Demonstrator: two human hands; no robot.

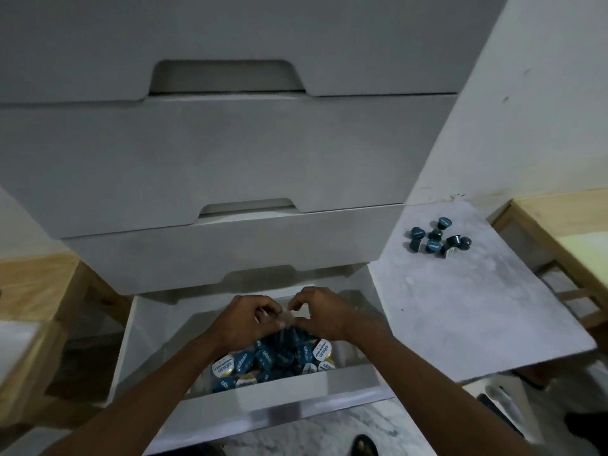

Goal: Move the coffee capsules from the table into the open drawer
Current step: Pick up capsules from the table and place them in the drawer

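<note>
Several dark blue coffee capsules [435, 241] lie in a loose cluster on the grey table top [467, 301] to the right. The bottom white drawer [283, 394] stands open below me, filled with a heap of blue and white capsules [273, 357] that appear to sit in a clear bag. Both hands are over this heap. My left hand [250, 315] and my right hand [317, 311] each pinch a bit of clear plastic [285, 319] between them, fingers curled. The bag's outline is hard to make out.
Above the open drawer rise closed white drawer fronts [230, 159] with cut-out handles. A white wall [526, 110] stands behind the table. Wooden furniture [566, 232] is to the far right and wooden furniture [39, 284] to the left. Marble floor [312, 432] and a sandalled foot [365, 445] show below.
</note>
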